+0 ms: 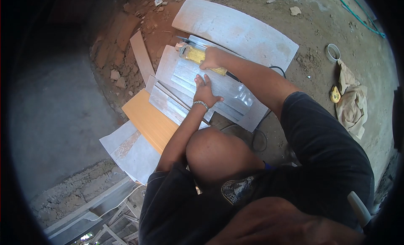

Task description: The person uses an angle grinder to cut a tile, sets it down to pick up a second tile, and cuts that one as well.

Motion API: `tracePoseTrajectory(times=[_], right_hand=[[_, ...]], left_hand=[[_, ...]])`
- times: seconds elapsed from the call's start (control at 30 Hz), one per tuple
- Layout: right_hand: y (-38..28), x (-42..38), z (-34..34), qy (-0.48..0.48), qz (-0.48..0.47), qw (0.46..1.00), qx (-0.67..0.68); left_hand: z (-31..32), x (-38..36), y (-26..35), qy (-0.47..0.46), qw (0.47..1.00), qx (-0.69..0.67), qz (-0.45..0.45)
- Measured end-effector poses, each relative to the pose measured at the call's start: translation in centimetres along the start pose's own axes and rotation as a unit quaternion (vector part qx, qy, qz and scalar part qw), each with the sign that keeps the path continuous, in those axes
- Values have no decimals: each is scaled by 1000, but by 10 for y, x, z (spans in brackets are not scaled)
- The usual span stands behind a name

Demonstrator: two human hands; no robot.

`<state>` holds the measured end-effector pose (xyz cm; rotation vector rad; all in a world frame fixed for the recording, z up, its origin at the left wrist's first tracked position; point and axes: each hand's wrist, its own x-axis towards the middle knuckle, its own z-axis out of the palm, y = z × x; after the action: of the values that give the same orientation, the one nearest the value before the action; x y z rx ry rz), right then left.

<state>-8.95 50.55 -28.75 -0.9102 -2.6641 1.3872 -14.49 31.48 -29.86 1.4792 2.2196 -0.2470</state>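
Grips a long yellow tool with a clear front end [194,55] in the right hand [212,58], with fingers wrapped around it, along the far edge of a flat grey wood-grain plank [229,88]. Rests the left hand [205,92], with fingers spread wide, toward the plank's near edge. Has a rectangular orange-brown panel [149,117] off its near left corner.

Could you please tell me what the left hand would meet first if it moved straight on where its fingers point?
Most likely the right hand, gripping the yellow tool, though depth is hard to judge.
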Motion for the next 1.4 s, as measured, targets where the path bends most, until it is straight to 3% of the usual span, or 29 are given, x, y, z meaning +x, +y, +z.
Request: tracePoseTrajectory(times=[0.2,0.37,0.7,1.1,1.17,1.4], right_hand=[[7,-7,-1,-28,-3,999,16],[12,-23,1,20,-15,999,23],[23,-37,4,27,4,1000,15],[25,-57,-4,-45,28,998,19],[32,-62,3,15,15,1000,16],[45,-81,6,30,14,999,16]], left_hand=[[-7,5,8,-41,998,34,-20],[-4,6,4,-27,998,53,-10],[-5,7,7,-37,998,58,-12],[-5,5,5,-26,999,40,-10],[-5,5,4,-25,999,36,-9],[-2,0,4,14,998,-29,-44]])
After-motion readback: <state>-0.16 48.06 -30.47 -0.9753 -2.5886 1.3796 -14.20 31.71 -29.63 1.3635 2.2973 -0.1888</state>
